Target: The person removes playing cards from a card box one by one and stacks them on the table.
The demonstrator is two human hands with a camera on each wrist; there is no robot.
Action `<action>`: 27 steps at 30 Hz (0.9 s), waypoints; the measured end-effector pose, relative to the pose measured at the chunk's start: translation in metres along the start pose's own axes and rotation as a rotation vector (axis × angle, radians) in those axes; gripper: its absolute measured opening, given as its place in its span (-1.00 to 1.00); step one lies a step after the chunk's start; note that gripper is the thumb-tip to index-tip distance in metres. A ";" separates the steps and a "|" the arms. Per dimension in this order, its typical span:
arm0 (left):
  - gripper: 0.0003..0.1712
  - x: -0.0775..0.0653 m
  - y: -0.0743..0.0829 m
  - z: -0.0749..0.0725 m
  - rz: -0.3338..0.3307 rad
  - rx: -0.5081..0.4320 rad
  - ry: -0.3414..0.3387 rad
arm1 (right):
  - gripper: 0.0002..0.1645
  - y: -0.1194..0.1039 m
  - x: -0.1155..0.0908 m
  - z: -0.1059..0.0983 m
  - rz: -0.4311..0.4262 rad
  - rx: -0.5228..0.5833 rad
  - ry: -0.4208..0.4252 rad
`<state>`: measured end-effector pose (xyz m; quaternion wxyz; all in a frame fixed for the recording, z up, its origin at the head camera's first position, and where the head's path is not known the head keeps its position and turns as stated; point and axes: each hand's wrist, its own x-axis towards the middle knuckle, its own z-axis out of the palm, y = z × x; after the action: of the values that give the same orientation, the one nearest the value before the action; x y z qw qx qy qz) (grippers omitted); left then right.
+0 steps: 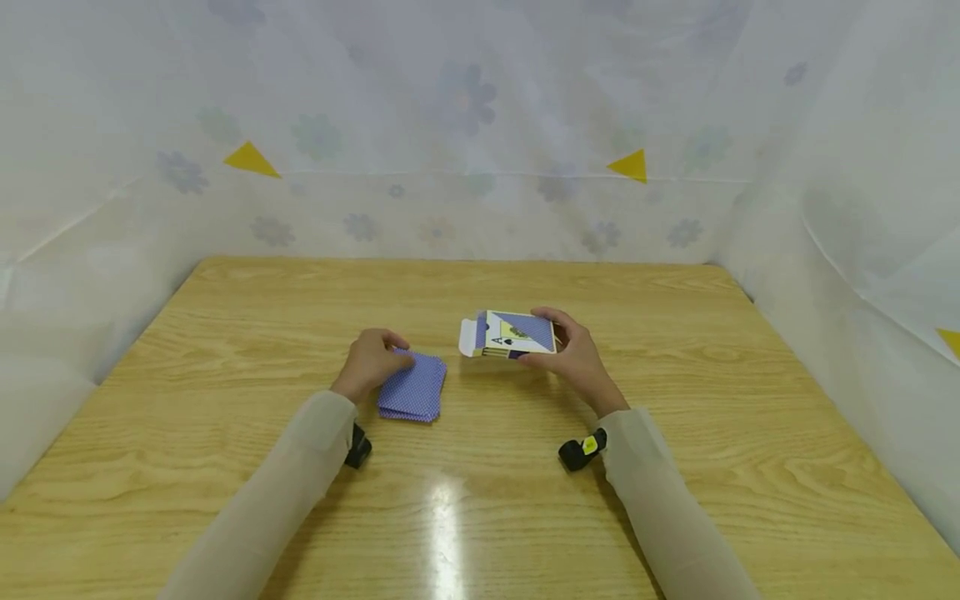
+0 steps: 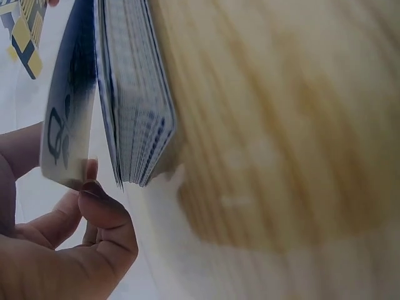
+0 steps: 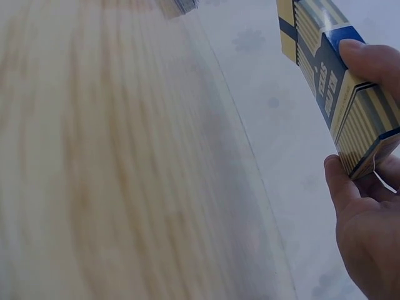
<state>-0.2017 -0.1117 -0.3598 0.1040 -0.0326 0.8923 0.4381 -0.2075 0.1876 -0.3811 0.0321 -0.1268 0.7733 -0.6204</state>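
Observation:
A stack of blue-backed playing cards [image 1: 416, 393] lies on the table, left of centre. At its far left edge, my left hand [image 1: 367, 362] pinches a playing card [image 2: 62, 140] between thumb and fingers. That card's face shows a Q, and it stands tilted away from the stack at the near end in the left wrist view. My right hand [image 1: 580, 360] grips the right end of a card box [image 1: 521, 333] with an ace printed on it. The box is held above the table, its white end flap [image 1: 468, 337] open toward the left. Its inside is hidden.
The wood-grain table [image 1: 480, 533] reaches back to a pale flowered sheet [image 1: 465, 167], which also hangs at both sides. Yellow triangles [image 1: 252, 160] are on the back sheet. Each wrist wears a small black camera [image 1: 581, 452].

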 end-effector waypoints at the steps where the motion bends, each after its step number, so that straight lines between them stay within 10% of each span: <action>1: -0.64 0.000 0.000 0.000 0.005 0.013 0.001 | -0.15 0.000 0.000 0.000 0.001 0.002 0.000; 27: -0.74 -0.002 0.001 0.006 0.061 0.146 0.038 | -0.14 0.002 0.000 0.000 -0.017 -0.011 -0.013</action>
<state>-0.1992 -0.1065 -0.3619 0.0758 -0.0058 0.9243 0.3740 -0.2080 0.1881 -0.3833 0.0311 -0.1376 0.7753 -0.6156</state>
